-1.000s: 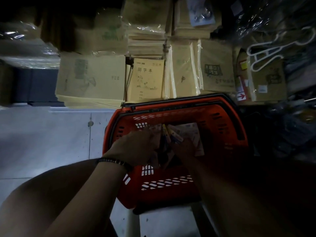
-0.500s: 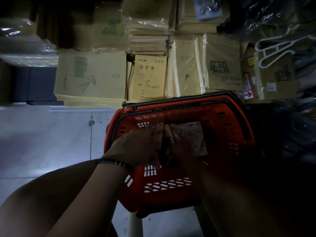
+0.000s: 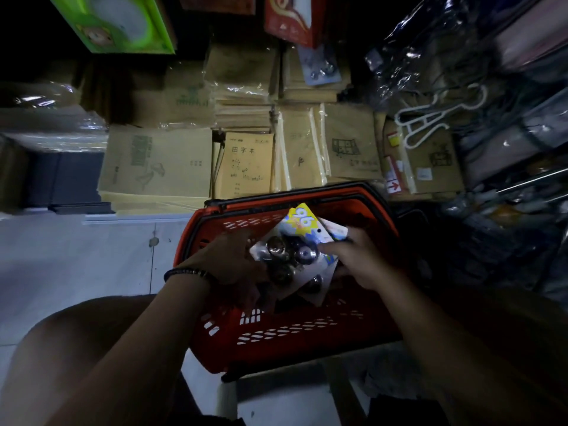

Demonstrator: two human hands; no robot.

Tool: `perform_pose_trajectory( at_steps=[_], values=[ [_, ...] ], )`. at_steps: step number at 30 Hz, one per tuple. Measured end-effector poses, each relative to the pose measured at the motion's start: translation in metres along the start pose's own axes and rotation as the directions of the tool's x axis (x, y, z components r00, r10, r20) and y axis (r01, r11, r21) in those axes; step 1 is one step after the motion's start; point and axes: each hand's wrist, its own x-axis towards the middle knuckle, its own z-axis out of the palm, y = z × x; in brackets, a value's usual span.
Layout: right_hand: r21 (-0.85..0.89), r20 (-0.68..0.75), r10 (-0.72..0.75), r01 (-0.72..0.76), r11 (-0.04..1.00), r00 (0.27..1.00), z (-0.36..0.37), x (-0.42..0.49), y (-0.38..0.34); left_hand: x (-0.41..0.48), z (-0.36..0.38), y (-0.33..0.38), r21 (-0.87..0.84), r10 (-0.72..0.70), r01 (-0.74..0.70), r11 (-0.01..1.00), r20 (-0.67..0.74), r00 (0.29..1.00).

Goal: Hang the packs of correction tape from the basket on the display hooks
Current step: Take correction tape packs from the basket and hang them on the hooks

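An orange plastic basket (image 3: 295, 339) with a black rim sits in front of me on a white stool. Above it, both hands hold a small stack of correction tape packs (image 3: 295, 250), white cards with a yellow and blue header and round dark tape reels under clear blisters. My left hand (image 3: 233, 259), with a bead bracelet at the wrist, grips the stack's left side. My right hand (image 3: 359, 259) grips the right side, thumb on the card front. No display hooks show in this view.
Stacks of brown paper exercise books (image 3: 246, 161) in plastic wrap fill the low shelf behind the basket. A green box (image 3: 113, 23) and a red box (image 3: 292, 16) hang over them. White plastic hangers (image 3: 430, 118) and wrapped goods crowd the right. White floor tiles (image 3: 76, 262) lie left.
Both hands have risen out of the basket with the stack of packs, which now faces me. The camera has tilted up, showing more of the shelf.
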Motion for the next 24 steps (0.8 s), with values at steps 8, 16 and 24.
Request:
perform_pose_trajectory(
  at_steps=[8, 16, 24],
  values=[
    [0.023, 0.085, -0.032, 0.031, 0.999, 0.996, -0.014, -0.031, -0.044, -0.005, 0.007, 0.018, -0.164, 0.045, -0.068, 0.984, -0.138, 0.989],
    [0.388, -0.028, -0.003, 0.014, 0.922, 1.0, -0.022, -0.043, -0.03, -0.014, 0.003, 0.013, -0.402, 0.031, -0.119, 0.908, -0.22, 0.975],
    [0.442, -0.444, -0.048, 0.266, 0.857, 0.895, -0.032, -0.032, -0.032, -0.015, -0.012, 0.001, -0.577, -0.158, -0.157, 0.801, -0.457, 0.876]
  ],
)
